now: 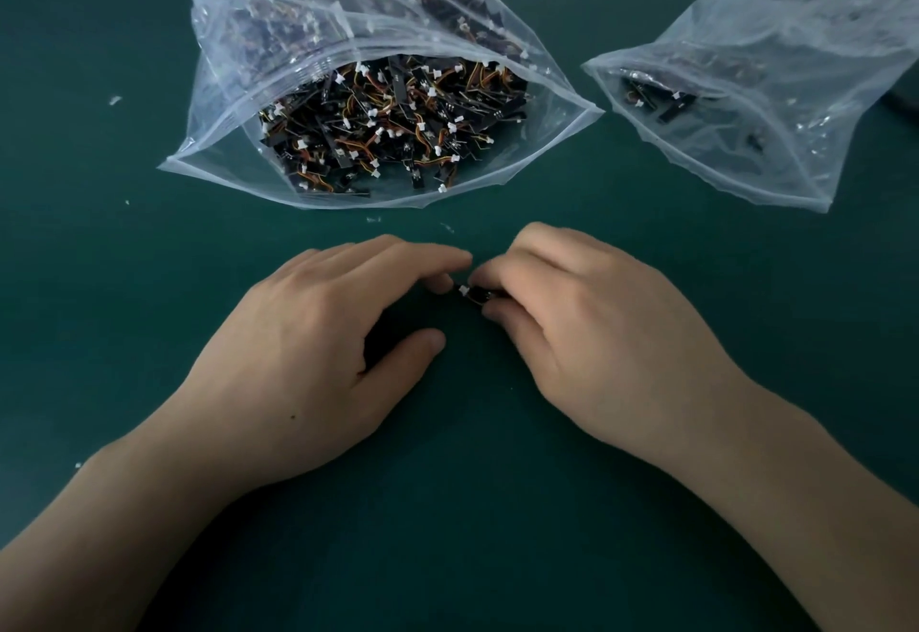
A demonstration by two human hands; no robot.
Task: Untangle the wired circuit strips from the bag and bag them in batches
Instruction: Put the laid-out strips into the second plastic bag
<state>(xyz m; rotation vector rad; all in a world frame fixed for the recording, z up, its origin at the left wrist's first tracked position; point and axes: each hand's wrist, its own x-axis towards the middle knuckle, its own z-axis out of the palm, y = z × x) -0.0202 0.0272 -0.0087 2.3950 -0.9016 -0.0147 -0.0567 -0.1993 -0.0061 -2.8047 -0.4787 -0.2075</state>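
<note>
A large clear zip bag (238, 84) lies open toward me, full of tangled black circuit strips (393, 124) with orange wires and white connectors. A second clear bag (776, 99) at the right holds only a few strips. On the green table in front of the big bag, my right hand (587, 333) pinches a small black strip with a white connector (475, 292); most of the strip is hidden under its curled fingers. My left hand (323, 348) has its fingertips at the connector end, thumb spread apart.
The dark green table surface (472, 507) runs all around. Small white scraps (115, 100) lie at the left and just below the big bag's mouth. Dark items sit at the top right corner, cut off by the frame.
</note>
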